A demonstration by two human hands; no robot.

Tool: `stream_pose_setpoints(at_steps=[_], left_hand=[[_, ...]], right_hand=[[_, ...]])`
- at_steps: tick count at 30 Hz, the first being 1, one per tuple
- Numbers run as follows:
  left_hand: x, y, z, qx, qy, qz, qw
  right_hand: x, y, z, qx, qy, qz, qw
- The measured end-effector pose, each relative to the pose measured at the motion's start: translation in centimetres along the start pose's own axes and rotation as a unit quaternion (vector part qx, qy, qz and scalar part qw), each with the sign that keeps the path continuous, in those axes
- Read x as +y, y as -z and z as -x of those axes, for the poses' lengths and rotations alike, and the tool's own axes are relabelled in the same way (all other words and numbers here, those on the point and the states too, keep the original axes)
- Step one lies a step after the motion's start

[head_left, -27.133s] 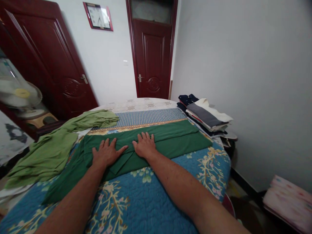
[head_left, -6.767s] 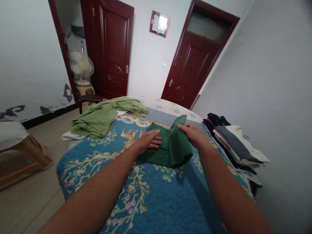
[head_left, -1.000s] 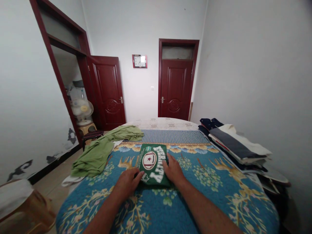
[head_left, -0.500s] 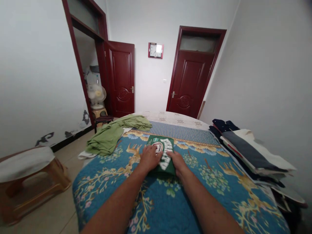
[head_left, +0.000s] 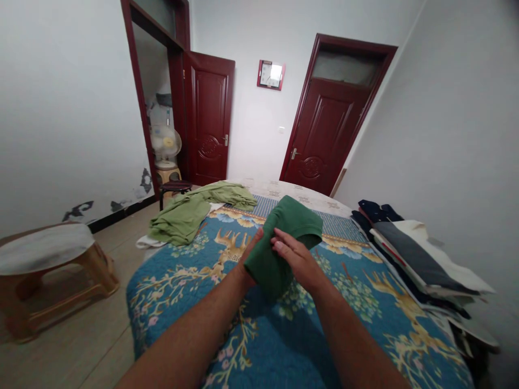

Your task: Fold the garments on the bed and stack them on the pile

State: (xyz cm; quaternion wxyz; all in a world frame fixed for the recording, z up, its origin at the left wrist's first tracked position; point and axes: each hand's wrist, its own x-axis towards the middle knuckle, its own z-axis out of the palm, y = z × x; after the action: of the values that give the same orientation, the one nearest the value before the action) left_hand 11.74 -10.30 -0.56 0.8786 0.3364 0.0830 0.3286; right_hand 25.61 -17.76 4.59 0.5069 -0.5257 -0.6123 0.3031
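Observation:
A folded green shirt [head_left: 279,270] is tilted up off the patterned quilt, its plain side towards me and the fold by its right end gaping. My left hand [head_left: 252,258] grips its left edge, thumb showing along the cloth and the other fingers hidden behind it. Across the front of the shirt lies my right hand [head_left: 298,259], fingers stretched out flat against the fabric. Beneath both hands spreads the blue quilt [head_left: 174,302] with deer and flowers.
A crumpled light green garment [head_left: 182,216] lies at the far left of the bed. Stacked folded clothes [head_left: 421,259] stand along the right edge. A brown stool [head_left: 93,270] is on the floor at left. Behind are a fan [head_left: 165,143] and dark red doors.
The shirt was flat on the quilt with its printed lettering up; now it is raised and turned, showing plain green. My right hand has moved onto its face. The view has shifted slightly.

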Motion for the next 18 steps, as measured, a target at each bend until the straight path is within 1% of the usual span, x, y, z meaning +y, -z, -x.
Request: stream_pose_setpoints(at_steps=[2,4,6,7,8,9,10,11,12,13,14,15,16,18], left_hand=[[0.7,1.2,0.4,-0.001,0.026,0.054,0.998],[1.5,2.2,0.7,-0.001,0.011,0.093,0.996],[2.3,2.9,0.8,-0.004,-0.025,0.122,0.992],[2.6,3.0,0.9,-0.006,-0.046,0.132,0.990],[3.0,3.0,0.9,-0.010,-0.064,0.140,0.988],[3.3,3.0,1.0,-0.014,-0.079,0.145,0.986],[3.6,2.9,1.1,-0.016,-0.092,0.150,0.984],[3.9,2.8,1.2,-0.014,-0.107,0.155,0.982],[4.2,2.7,1.3,-0.009,-0.123,0.160,0.979],[4.4,2.7,1.5,0.000,-0.141,0.165,0.976],[4.6,2.6,1.6,0.010,-0.158,0.170,0.973],[4.8,2.5,1.7,0.022,-0.175,0.173,0.969],[4.9,2.5,1.8,0.035,-0.188,0.174,0.966],[5.1,2.3,1.9,0.062,-0.201,0.167,0.963]], right_hand=[[0.3,-0.9,0.5,-0.033,0.022,-0.012,0.999],[0.9,-1.4,0.8,-0.038,0.041,-0.025,0.998],[1.5,-1.2,0.9,-0.023,0.039,-0.037,0.998],[1.8,-1.0,1.0,-0.015,0.026,-0.041,0.999],[2.1,-0.8,1.1,-0.021,0.002,-0.044,0.999],[2.5,-0.6,1.3,-0.046,-0.031,-0.049,0.997],[2.9,-0.5,1.5,-0.093,-0.072,-0.055,0.992],[3.4,-0.5,1.7,-0.157,-0.119,-0.063,0.978],[3.9,-0.7,1.9,-0.224,-0.166,-0.074,0.957],[4.4,-1.1,2.1,-0.278,-0.207,-0.093,0.933],[4.8,-1.6,2.3,-0.309,-0.238,-0.121,0.913],[5.1,-2.2,2.5,-0.317,-0.259,-0.160,0.898],[5.4,-2.9,2.6,-0.303,-0.268,-0.209,0.890],[5.5,-4.5,2.8,-0.241,-0.262,-0.319,0.879]])
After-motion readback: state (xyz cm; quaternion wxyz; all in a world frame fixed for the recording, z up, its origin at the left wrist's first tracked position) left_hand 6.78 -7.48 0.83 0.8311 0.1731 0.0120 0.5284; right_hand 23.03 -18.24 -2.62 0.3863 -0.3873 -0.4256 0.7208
